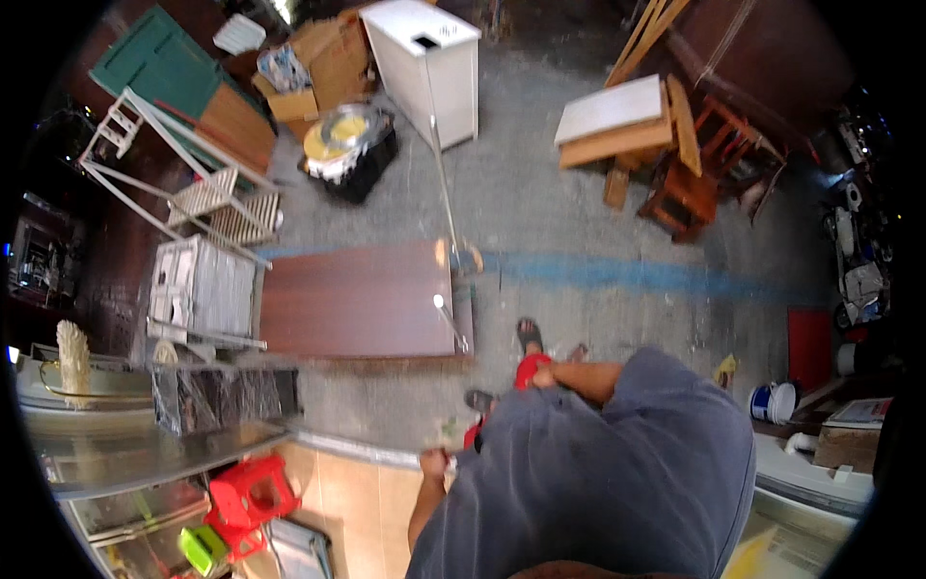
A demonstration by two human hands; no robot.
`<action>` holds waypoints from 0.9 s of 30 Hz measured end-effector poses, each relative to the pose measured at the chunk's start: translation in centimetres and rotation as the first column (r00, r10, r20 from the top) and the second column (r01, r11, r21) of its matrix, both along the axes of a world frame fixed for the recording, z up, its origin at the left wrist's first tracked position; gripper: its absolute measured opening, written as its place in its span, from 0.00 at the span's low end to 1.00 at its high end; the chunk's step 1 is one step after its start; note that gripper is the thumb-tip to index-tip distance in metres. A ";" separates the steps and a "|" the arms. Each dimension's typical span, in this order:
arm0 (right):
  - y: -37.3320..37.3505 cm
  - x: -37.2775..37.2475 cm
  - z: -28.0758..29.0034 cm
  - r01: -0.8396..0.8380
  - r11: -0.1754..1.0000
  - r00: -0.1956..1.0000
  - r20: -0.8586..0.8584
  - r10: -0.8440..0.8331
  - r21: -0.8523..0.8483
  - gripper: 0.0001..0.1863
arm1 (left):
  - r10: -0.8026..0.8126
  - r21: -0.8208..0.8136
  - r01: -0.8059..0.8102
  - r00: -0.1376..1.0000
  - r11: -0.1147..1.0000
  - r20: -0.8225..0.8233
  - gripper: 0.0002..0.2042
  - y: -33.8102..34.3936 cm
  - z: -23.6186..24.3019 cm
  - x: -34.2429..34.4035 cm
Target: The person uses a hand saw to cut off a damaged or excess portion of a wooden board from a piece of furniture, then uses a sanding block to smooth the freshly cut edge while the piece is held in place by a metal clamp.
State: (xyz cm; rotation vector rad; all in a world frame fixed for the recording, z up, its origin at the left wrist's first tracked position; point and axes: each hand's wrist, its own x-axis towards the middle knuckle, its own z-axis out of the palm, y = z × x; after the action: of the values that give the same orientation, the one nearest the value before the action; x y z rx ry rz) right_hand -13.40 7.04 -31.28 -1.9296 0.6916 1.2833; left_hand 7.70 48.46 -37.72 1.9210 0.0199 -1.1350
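My left hand [434, 463] is closed in a loose fist beside my body, above the tiled edge of the floor, and no object shows in it. My right hand [546, 374] is at the red cloth [529, 371] over my leg; its fingers are too small and blurred to read. Dark sandals [529, 333] are on my feet. In front and to the left lies a large dark brown wooden panel [357, 299], apart from both hands. A thin pole [444, 183] rises near the panel's far right corner, and a short white-tipped rod [449, 318] is at its right edge.
A white cabinet [424, 72], a black bin [352, 174] and cardboard boxes [328, 58] stand ahead. Wooden furniture [617, 125] is at the far right. A white frame rack [145, 183] and wrapped goods [203, 289] stand left. Red stools [251, 497] are near left, a bucket [774, 402] right.
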 end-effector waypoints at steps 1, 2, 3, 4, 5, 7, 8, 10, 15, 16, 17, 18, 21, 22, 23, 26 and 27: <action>-0.5 0.4 -0.1 -0.076 0.996 0.997 0.004 0.076 0.042 0.38 | 0.083 -0.044 -0.086 0.994 0.995 -0.073 0.18 -0.2 0.7 0.1; -1.2 1.2 -0.5 -0.157 0.984 0.988 0.016 0.156 0.087 0.34 | 0.066 -0.064 -0.072 0.994 0.995 -0.087 0.13 -0.6 2.1 0.1; -1.8 1.0 -1.3 -0.146 0.986 0.989 0.002 0.146 0.080 0.33 | 0.170 0.000 -0.172 0.977 0.985 -0.130 0.10 -2.0 2.9 -0.1; -2.2 1.4 -2.1 -0.155 0.985 0.988 -0.005 0.156 0.075 0.32 | 0.292 0.068 -0.285 0.944 0.956 -0.151 0.07 -2.6 3.6 -0.7; -2.4 1.2 -2.9 -0.084 0.996 0.995 -0.043 0.085 0.026 0.32 | 0.309 0.114 -0.292 0.935 0.950 -0.174 0.06 -2.8 4.6 -1.1; -5.5 1.4 -4.2 0.034 0.999 0.997 -0.075 -0.031 0.039 0.39 | 0.345 0.184 -0.312 0.919 0.932 -0.189 0.07 -4.4 6.8 -3.0; -6.8 1.3 -4.3 0.103 0.987 0.992 -0.081 -0.094 0.123 0.46 | 0.280 0.163 -0.255 0.946 0.953 -0.163 0.07 -3.8 6.7 -3.9; -8.6 1.1 -4.6 0.137 0.986 0.989 -0.075 -0.130 0.092 0.43 | 0.045 0.229 -0.034 0.998 0.973 -0.044 0.06 -6.0 9.4 -6.2; -12.8 -1.5 -15.4 0.329 0.932 0.944 -0.067 -0.323 0.151 0.30 | -0.170 0.383 0.221 0.972 0.897 -0.164 0.15 -8.7 12.5 -8.0; -15.5 -0.1 -13.3 0.315 0.944 0.947 -0.100 -0.305 0.098 0.28 | -0.123 0.509 0.181 0.982 0.842 -0.144 0.15 -11.6 13.8 -8.8; -17.0 -0.2 -15.2 0.381 0.922 0.920 -0.131 -0.370 0.070 0.26 | -0.074 0.621 0.128 0.991 0.773 -0.112 0.15 -13.3 14.1 -10.1; -18.8 0.0 -17.2 0.329 0.941 0.941 -0.109 -0.319 0.085 0.27 | -0.141 0.634 0.135 0.989 0.762 -0.041 0.14 -13.1 13.2 -11.2; -22.3 0.0 -26.5 0.421 0.906 0.907 0.013 -0.422 0.031 0.28 | -0.384 0.645 0.242 0.919 0.725 0.086 0.14 -14.3 10.7 -9.6; -24.1 0.3 -28.6 0.465 0.884 0.885 0.009 -0.466 0.045 0.29 | -0.474 0.656 0.296 0.874 0.694 0.107 0.14 -17.2 10.6 -8.9; -23.6 0.0 -34.2 0.573 0.815 0.795 0.301 -0.526 -0.090 0.37 | -0.561 0.675 0.367 0.823 0.641 0.085 0.13 -19.7 10.1 -7.0; -26.0 3.1 -46.7 0.563 0.804 0.825 0.185 -0.534 -0.189 0.38 | -0.686 0.742 0.454 0.728 0.493 0.011 0.11 -22.6 6.4 -6.7; -28.3 3.4 -48.2 0.643 0.763 0.760 0.191 -0.622 -0.074 0.24 | -0.721 0.760 0.483 0.692 0.436 -0.026 0.11 -22.9 5.3 -6.9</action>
State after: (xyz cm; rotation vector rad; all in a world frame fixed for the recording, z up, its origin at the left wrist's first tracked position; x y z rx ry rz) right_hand -10.01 -21.24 -79.47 -1.6433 1.2462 0.6588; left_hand 0.85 25.53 -32.41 2.9809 -0.5431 -1.4032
